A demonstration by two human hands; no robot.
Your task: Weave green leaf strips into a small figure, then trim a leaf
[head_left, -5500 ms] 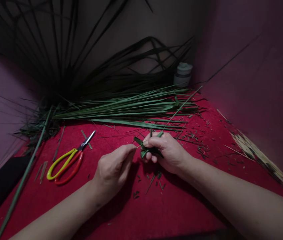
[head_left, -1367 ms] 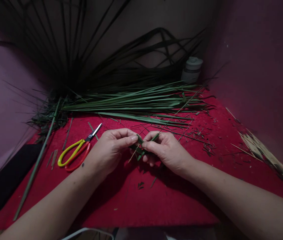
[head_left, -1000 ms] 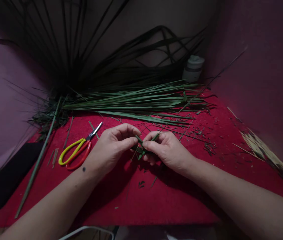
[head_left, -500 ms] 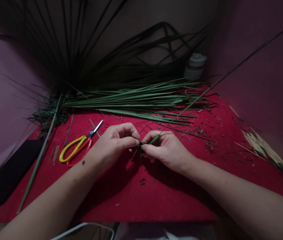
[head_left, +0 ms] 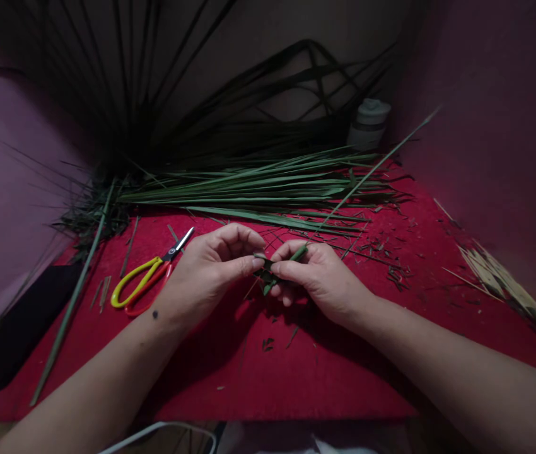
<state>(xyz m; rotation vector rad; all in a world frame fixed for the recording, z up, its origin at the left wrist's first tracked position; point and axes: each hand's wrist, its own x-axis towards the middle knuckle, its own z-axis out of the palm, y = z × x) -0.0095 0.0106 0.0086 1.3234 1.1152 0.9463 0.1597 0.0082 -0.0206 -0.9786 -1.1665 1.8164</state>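
Note:
Close together over the red cloth, my two hands pinch a small folded piece of green leaf (head_left: 268,287). My left hand (head_left: 227,261) has thumb and forefinger closed on its left end. With thumb and fingers, my right hand (head_left: 327,277) grips the other side, where a rolled green end (head_left: 299,253) pokes up past the forefinger. A long thin leaf strip (head_left: 367,173) slants up and right from behind my right hand; whether it joins the folded piece is hidden. Scissors (head_left: 138,287) with yellow and red handles lie left of my left hand, blades pointing away.
Long green leaves (head_left: 249,189) lie across the back, beside a dark leafy bundle (head_left: 126,145). A lidded container (head_left: 369,123) stands behind. Pale strips (head_left: 509,284) lie right, a black flat object (head_left: 26,328) and a long stalk (head_left: 72,302) left. Clippings litter the red cloth (head_left: 296,384).
The long strip's far tip has drawn down and leftward, so less of it sticks out beyond my right hand. My fingers have shifted slightly, and more of the folded leaf shows between them.

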